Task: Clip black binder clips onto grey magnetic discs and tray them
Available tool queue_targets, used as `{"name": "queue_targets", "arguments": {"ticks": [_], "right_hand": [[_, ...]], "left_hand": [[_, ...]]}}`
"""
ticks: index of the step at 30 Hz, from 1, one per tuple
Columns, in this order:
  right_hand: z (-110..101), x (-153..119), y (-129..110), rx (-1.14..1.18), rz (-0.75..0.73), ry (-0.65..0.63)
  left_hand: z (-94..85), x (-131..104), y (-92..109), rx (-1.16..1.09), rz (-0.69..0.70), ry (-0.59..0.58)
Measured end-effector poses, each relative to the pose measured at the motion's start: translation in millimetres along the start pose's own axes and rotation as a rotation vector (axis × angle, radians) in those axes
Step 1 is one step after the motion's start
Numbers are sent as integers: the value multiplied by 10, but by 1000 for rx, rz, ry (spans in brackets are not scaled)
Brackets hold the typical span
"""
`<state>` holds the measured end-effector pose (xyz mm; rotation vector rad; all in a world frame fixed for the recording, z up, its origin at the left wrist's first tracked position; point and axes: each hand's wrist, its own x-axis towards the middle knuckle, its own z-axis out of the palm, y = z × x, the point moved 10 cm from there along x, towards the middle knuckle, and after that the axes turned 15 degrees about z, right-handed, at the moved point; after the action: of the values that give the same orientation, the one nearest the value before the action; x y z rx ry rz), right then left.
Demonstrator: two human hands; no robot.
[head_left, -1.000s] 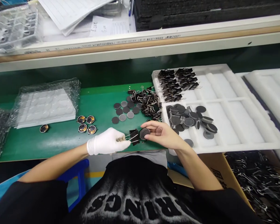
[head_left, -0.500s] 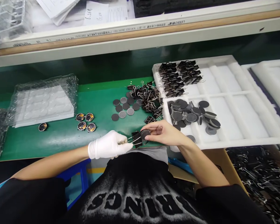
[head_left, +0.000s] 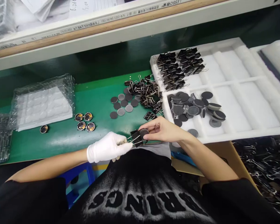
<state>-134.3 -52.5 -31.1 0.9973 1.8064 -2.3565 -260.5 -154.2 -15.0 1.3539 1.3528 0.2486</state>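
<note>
My left hand [head_left: 110, 146], in a white glove, pinches the wire handles of a black binder clip [head_left: 135, 138] at the table's front edge. Bare fingers of my right hand [head_left: 157, 130] hold a round dark disc [head_left: 143, 133] against the clip's jaw side. Whether the jaws are around the disc's rim I cannot tell. Just beyond my hands lie loose grey and black discs [head_left: 124, 103] and a heap of black binder clips [head_left: 149, 93].
A white foam tray [head_left: 249, 135] on the right holds rows of clips and a pile of discs [head_left: 192, 110]. Round amber-faced pieces [head_left: 88, 116] lie left, near clear plastic trays [head_left: 71, 84]. A shelf edge [head_left: 121, 23] crosses above. A box of clips [head_left: 266, 168] stands lower right.
The view has shifted and tilted slightly. Both hands keep the same hold on the clip and the disc, with hardly any movement between them.
</note>
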Motion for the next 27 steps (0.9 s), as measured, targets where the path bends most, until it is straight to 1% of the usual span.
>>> {"name": "queue_targets", "arguments": {"ticks": [2,4,5,6,7,8,10,11,13,15,17,19,20,22,25,27], "right_hand": [[-17,-41,-19,-17,-16,20],[-84,-119,-25,22,-44,83],[-144,-176,-17,87,-68,130],[-215,-243,9,187,-93,178],[-292,-315,56,317,-119,223],[-367,-388,127,459,-141,263],[-485,-517,308,712,-171,332],[-533,-574,397,805,-181,373],[-619,-684,534,920,-216,475],[-671,-767,609,971,-245,573],[-679,-805,641,997,-242,634],[-650,-794,635,1019,-224,638],[-628,-777,620,1027,-219,621],[-584,-733,574,1031,-224,575],[-525,-648,539,1042,-241,520],[-469,-559,540,1057,-233,483]], "left_hand": [[-76,22,93,96,58,-46],[-174,83,232,200,188,-77],[-222,128,303,230,265,-75],[-276,184,361,254,333,-49],[-339,257,395,289,377,5],[-405,343,409,349,396,86],[-474,540,430,570,389,251],[-458,645,462,712,382,314],[-328,867,567,951,401,373],[-162,1072,690,1100,450,365],[-34,1228,796,1208,499,315],[46,1325,860,1295,545,240],[54,1347,874,1326,562,217],[-1,1345,866,1354,571,224],[-220,1251,764,1338,509,349],[-409,1125,662,1274,439,486]]}}
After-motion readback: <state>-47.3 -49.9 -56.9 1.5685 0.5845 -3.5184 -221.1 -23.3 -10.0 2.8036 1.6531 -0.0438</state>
